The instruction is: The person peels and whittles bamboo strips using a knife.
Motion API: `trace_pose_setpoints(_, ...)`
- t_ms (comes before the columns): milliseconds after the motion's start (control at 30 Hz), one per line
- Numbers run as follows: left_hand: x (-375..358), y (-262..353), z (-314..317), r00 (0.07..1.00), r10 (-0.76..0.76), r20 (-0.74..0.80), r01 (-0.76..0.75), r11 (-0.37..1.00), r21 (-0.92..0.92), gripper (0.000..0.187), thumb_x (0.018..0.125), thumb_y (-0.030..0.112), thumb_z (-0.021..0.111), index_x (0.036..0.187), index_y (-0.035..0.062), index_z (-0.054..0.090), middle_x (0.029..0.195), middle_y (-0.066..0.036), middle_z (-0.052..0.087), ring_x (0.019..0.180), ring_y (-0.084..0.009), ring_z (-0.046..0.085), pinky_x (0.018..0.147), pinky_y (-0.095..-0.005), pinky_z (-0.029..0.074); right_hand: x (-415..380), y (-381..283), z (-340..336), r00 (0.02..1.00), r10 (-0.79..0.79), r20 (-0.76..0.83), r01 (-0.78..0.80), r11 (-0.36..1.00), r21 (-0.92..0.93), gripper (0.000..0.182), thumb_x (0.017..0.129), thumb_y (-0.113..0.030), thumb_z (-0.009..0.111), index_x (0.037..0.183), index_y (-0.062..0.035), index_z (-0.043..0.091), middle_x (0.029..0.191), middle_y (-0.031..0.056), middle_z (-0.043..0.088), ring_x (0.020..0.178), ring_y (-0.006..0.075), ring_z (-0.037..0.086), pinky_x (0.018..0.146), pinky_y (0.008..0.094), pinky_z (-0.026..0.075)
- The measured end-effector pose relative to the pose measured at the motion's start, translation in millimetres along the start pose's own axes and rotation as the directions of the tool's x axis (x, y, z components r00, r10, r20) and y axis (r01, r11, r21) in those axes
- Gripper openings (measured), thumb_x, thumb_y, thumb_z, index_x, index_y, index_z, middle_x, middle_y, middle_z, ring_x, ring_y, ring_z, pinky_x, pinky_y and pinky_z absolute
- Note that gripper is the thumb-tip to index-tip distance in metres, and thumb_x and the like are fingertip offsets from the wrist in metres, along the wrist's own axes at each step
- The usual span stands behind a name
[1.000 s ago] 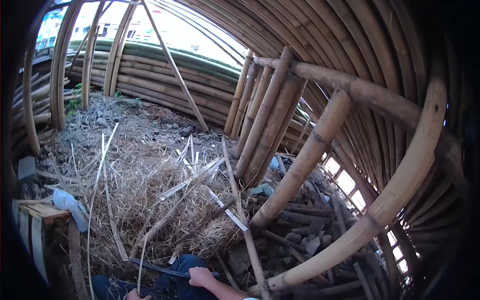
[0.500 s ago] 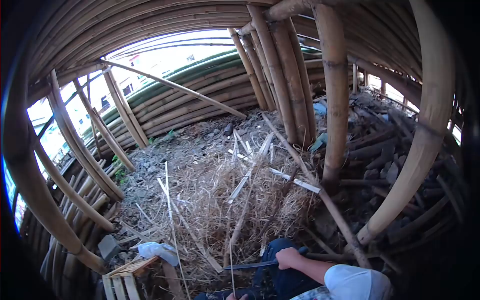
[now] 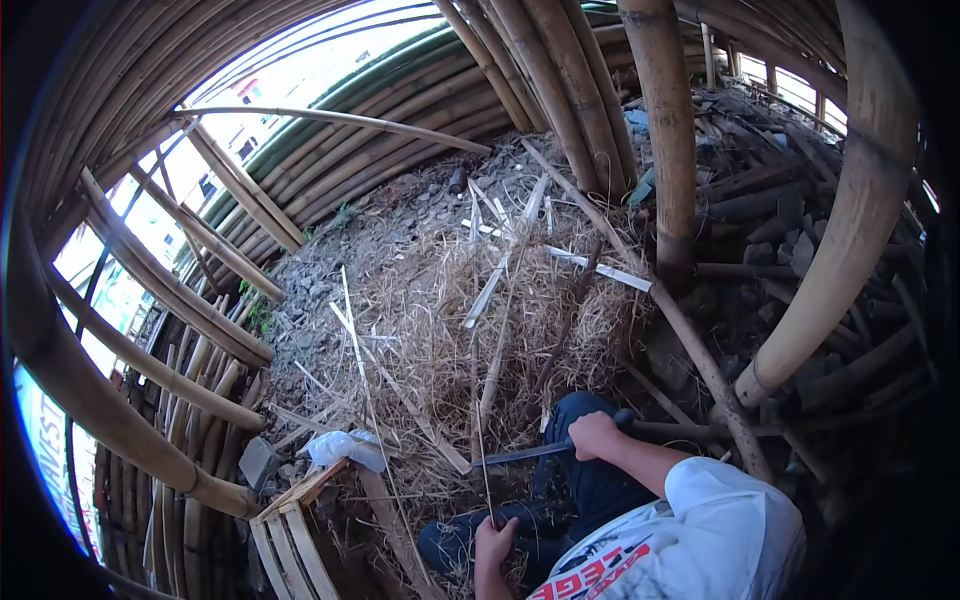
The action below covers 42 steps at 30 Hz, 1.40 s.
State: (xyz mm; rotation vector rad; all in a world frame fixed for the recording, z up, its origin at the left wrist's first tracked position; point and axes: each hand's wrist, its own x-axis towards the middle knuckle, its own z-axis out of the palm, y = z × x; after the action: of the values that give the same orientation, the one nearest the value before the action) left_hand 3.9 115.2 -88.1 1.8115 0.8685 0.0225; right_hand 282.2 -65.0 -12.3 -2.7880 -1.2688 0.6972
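2 hands full: R hand [image 3: 595,437] grips knife [image 3: 530,454]; L hand [image 3: 493,542] holds thin strip [image 3: 484,440], upper part nr knife tip.

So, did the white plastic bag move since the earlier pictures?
No, not visibly. The white plastic bag still lies at the same end of the wooden crate; it is the camera view that shifted.

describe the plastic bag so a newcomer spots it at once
Find the slatted wooden crate at the lower left. At its top edge sits a crumpled, whitish plastic bag. Its limp folds set it apart from the hard grey block nearby.
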Motion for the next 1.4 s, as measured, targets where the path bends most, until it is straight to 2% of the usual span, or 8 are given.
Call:
trace_pose_setpoints(100, -5.3, 19.4, -0.9, 0.999, -0.028, -0.021, 0.029, 0.998, 0.054, 0.023, 0.082, 0.015, 0.074, 0.096, -0.0010, 0.066, 0.083, -0.004, 0.069, 0.074, -0.0103, 0.061, 0.069, -0.0273, 0.049, -0.6, -0.2, -1.0, 1.000, -0.004, 0.007, 0.004, 1.000, 0.000, 0.025, 0.068, -0.020, 0.068, 0.088, -0.0056, 0.073, 0.090, 0.0142, 0.072, 0.085, 0.0284, 0.070, 0.073, 0.0399, 0.056)
trace_pose_setpoints(167, -8.9, 27.2, 0.3, 0.998, 0.041, -0.041, -0.041, 0.999, -0.002, 0.028, 0.079, 0.022, 0.076, 0.080, -0.0005, 0.059, 0.068, -0.005, 0.060, 0.064, -0.0129, 0.053, 0.062, -0.0316, 0.046, -3.1, -1.0, -3.8, 1.000, -0.002, 0.004, 0.002, 1.000, 0.003, 0.025, 0.068, -0.020, 0.068, 0.088, -0.0056, 0.074, 0.090, 0.0143, 0.072, 0.085, 0.0283, 0.070, 0.074, 0.0395, 0.056)
trace_pose_setpoints(367, -11.6, 32.3, 2.5, 0.998, -0.023, -0.056, 0.020, 0.998, -0.053, 0.034, 0.087, 0.033, 0.070, 0.082, 0.0003, 0.061, 0.068, -0.003, 0.060, 0.062, -0.0111, 0.052, 0.059, -0.0291, 0.044, -6.5, -1.0, -3.3, 0.999, 0.013, -0.042, -0.011, 0.999, 0.034, 0.022, 0.067, -0.015, 0.066, 0.085, -0.0044, 0.073, 0.090, 0.0166, 0.071, 0.086, 0.0301, 0.070, 0.076, 0.0406, 0.056)
trace_pose_setpoints(600, -25.3, 42.3, 8.9, 0.983, 0.013, -0.181, -0.055, 0.971, -0.231, 0.029, 0.091, 0.028, 0.067, 0.080, 0.0024, 0.059, 0.065, 0.001, 0.055, 0.059, -0.0077, 0.047, 0.054, -0.0272, 0.040, -15.6, 11.4, 9.3, 0.934, 0.209, -0.291, -0.083, 0.916, 0.392, 0.025, 0.069, -0.022, 0.065, 0.088, -0.0057, 0.067, 0.087, 0.0214, 0.069, 0.086, 0.0392, 0.066, 0.079, 0.0483, 0.054)
trace_pose_setpoints(1100, -42.4, 73.1, 10.3, 0.988, 0.037, -0.151, -0.068, 0.976, -0.208, 0.022, 0.088, 0.019, 0.067, 0.085, -0.0019, 0.062, 0.066, 0.004, 0.052, 0.061, -0.0054, 0.041, 0.055, -0.0259, 0.036, -30.1, 3.8, 2.9, 0.831, 0.386, -0.400, -0.100, 0.812, 0.575, 0.025, 0.072, -0.024, 0.071, 0.088, -0.0049, 0.067, 0.082, 0.0194, 0.069, 0.084, 0.0402, 0.066, 0.076, 0.0481, 0.053)
trace_pose_setpoints(1167, -40.4, 74.3, 11.9, 0.982, 0.038, -0.187, -0.073, 0.980, -0.183, 0.025, 0.088, 0.021, 0.068, 0.082, -0.0024, 0.061, 0.062, 0.002, 0.052, 0.059, -0.0062, 0.041, 0.053, -0.0275, 0.037, -32.4, 1.0, 3.3, 0.750, 0.342, -0.566, 0.102, 0.786, 0.610, 0.022, 0.073, -0.022, 0.071, 0.084, -0.0036, 0.065, 0.076, 0.0200, 0.067, 0.078, 0.0406, 0.065, 0.069, 0.0474, 0.053)
trace_pose_setpoints(1267, -39.8, 75.2, 16.5, 0.974, 0.039, -0.225, -0.070, 0.989, -0.131, 0.030, 0.087, 0.025, 0.069, 0.079, -0.0028, 0.060, 0.056, -0.005, 0.052, 0.053, -0.0096, 0.043, 0.051, -0.0307, 0.038, -40.9, -11.1, -3.7, 0.802, 0.172, -0.572, 0.296, 0.718, 0.630, 0.020, 0.073, -0.020, 0.071, 0.079, -0.0029, 0.062, 0.069, 0.0204, 0.063, 0.073, 0.0410, 0.063, 0.062, 0.0469, 0.051)
trace_pose_setpoints(1400, -56.5, 108.6, 21.7, 0.971, 0.066, -0.230, -0.050, 0.996, 0.076, 0.028, 0.087, 0.026, 0.067, 0.083, -0.0013, 0.062, 0.062, -0.016, 0.059, 0.055, -0.0264, 0.058, 0.053, -0.0376, 0.043, -51.7, -42.7, -10.9, 0.805, -0.085, -0.587, 0.386, 0.826, 0.411, 0.019, 0.070, -0.020, 0.071, 0.079, -0.0071, 0.060, 0.067, 0.0163, 0.064, 0.068, 0.0383, 0.065, 0.062, 0.0473, 0.052)
